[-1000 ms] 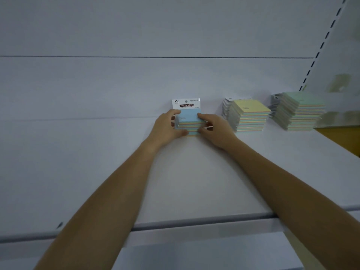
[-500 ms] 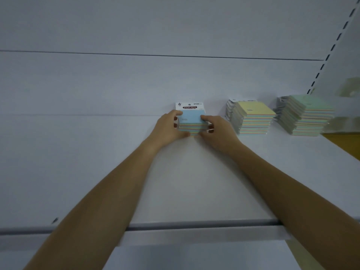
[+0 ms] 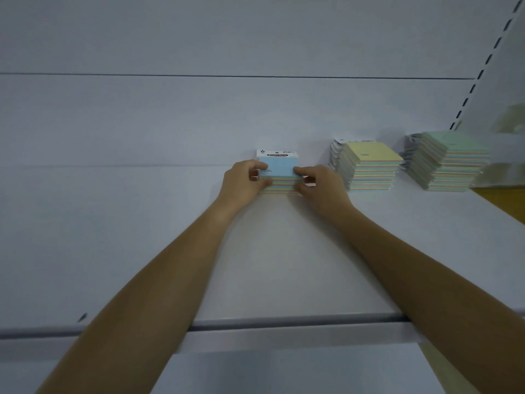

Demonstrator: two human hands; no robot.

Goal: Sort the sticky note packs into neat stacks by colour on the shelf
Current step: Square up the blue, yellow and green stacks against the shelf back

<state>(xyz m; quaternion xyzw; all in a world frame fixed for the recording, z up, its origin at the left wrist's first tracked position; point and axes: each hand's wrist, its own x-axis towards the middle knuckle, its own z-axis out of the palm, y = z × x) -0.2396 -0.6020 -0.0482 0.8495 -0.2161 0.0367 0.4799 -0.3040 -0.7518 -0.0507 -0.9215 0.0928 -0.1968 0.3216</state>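
1. On my feed both hands are busy. The left hand [image 3: 244,180] grips the left side of the blue-topped stack [image 3: 279,169], thumb on the top pack and fingers curled down its edge. The right hand [image 3: 318,186] mirrors that grip on the right side.
2. The blue-topped stack sits on the white shelf [image 3: 284,265], far back and close to the back panel [image 3: 199,118]. I cannot tell whether it touches the panel. A printed white header card shows behind the top pack.
3. I read the two-sided grip as squaring up: pressure from both sides lines up the pack edges so the pile ends up neat, as the task asks.
4. To the right, near but apart, stands the yellow-topped stack [image 3: 372,155]. Beyond it, after another gap, is the green-topped stack [image 3: 451,146], beside the slotted upright [image 3: 483,66]. Both are taller than the blue one, and their header cards look slightly uneven at the back.
5. The three piles run in a row along the back, each with its own top colour, which I take as the sorting layout. The gaps leave room for fingers around each pile.
6. My judgement is that the sort is well along. An uneven release could drag the top pack askew, so I would let go gently on both sides.
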